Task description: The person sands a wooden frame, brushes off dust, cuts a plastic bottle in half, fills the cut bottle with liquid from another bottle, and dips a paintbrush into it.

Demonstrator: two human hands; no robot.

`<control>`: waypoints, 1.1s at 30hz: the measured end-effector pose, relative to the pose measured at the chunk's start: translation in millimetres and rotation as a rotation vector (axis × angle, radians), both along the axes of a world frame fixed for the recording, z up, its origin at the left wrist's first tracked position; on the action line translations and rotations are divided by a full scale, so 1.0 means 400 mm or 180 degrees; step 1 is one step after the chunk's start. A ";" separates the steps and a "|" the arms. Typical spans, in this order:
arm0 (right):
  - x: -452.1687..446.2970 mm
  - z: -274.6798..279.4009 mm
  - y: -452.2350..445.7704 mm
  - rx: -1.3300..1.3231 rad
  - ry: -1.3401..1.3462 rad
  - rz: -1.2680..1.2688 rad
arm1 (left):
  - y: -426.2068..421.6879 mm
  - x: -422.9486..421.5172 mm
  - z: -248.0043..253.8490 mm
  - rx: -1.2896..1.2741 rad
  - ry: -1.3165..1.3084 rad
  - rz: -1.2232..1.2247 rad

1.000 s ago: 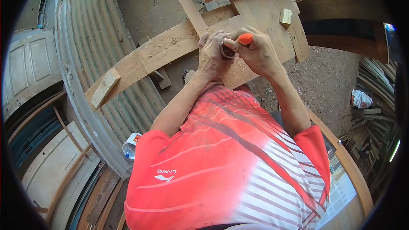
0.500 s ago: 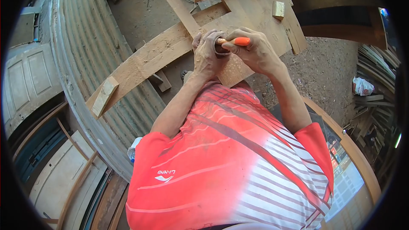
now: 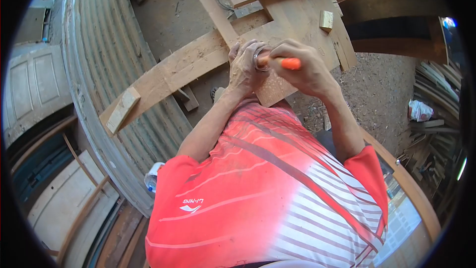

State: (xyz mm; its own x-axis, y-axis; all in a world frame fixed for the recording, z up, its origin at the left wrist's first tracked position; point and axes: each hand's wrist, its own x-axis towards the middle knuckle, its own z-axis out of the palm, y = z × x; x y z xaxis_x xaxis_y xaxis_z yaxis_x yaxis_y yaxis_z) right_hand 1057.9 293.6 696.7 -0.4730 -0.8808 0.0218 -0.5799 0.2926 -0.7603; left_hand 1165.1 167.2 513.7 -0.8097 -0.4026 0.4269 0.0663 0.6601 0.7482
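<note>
My left hand [image 3: 244,69] is wrapped around a small round thing with a thin rim [image 3: 256,60], perhaps a cup, mostly hidden by the fingers. My right hand [image 3: 308,67] is closed on an orange-handled tool [image 3: 291,63]. The tool's tan end points left toward the rimmed opening, and its working tip cannot be made out. Both hands are close together in front of my chest, above the near end of a wide wooden board [image 3: 292,22]. Pale specks dot the board's near corner, just below the hands.
A long, dusty plank [image 3: 163,77] runs left from the board, with a wood block [image 3: 123,110] on its end. Another small block [image 3: 326,21] sits at the board's right. Corrugated metal [image 3: 106,30] lies left, stacked timber [image 3: 436,139] right, and a wood-framed glass panel [image 3: 416,193] nearby.
My right hand and the orange-handled tool have shifted slightly right and toward me, and the tool has turned a little. The left hand keeps its hold. The view has shifted slightly.
</note>
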 end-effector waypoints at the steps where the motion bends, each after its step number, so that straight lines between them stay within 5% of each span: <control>1: 0.004 -0.004 0.008 -0.0031 -0.0082 -0.0164 | -0.002 0.001 -0.001 0.0010 -0.0011 0.0004; 14: 0.034 -0.082 0.080 -0.1841 -0.0433 -0.1729 | -0.040 0.026 0.052 0.0147 -0.0180 -0.0434; 17: 0.036 -0.063 0.085 -0.2001 -0.1236 -0.2125 | -0.060 0.058 0.134 0.1666 0.0128 -0.0300; 20: 0.035 -0.065 0.090 -0.2212 -0.1624 -0.2348 | -0.096 0.068 0.180 0.0813 0.0113 -0.0148; 23: 0.034 -0.060 0.088 -0.2399 -0.2040 -0.2477 | -0.097 0.064 0.228 0.1033 0.0010 -0.0561; 33: 0.034 -0.093 0.122 -0.2112 -0.3115 -0.2630 | -0.070 0.055 0.241 0.3356 -0.0162 -0.1267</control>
State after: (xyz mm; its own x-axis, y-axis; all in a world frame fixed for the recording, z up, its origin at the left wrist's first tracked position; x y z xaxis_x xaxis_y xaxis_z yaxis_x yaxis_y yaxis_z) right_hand 1071.4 342.2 659.4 -0.8975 -0.3091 -0.3145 0.4015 -0.2780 -0.8726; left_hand 1187.0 139.1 610.3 -0.9677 -0.2519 -0.0108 0.0844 -0.3642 0.9275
